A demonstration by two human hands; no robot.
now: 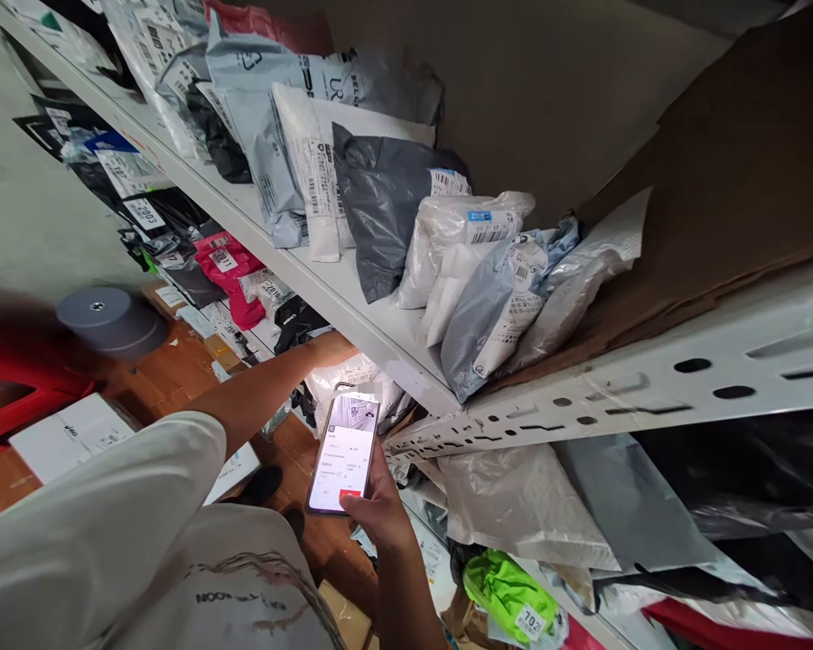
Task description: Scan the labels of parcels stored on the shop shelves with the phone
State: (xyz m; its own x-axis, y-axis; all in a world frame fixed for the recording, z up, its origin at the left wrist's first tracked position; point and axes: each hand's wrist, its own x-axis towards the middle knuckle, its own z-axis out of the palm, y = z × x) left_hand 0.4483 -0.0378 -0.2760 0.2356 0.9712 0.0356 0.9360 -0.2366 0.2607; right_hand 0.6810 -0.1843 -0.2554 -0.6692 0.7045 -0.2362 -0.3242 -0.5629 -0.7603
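A smartphone (335, 460) with a lit screen is gripped in my right hand (385, 501), the thumb lying over a red button low on the display. The upper part of its screen carries a camera picture of a printed label. Just beyond the phone is a white plastic parcel (342, 379) with a printed label, brightly lit. My left hand (335, 348) reaches in at the lower shelf, right above that parcel. Its fingers are hidden by the shelf edge, so whether they grip anything cannot be seen.
A white metal shelf (379, 334) at upper level bears several mailer bags, among them a dark grey bag (386, 199). Its perforated edge beam (583, 397) juts out to the right. Below lies a green parcel (511, 591). A grey round bin (112, 320) and a white box (74, 438) stand on the floor.
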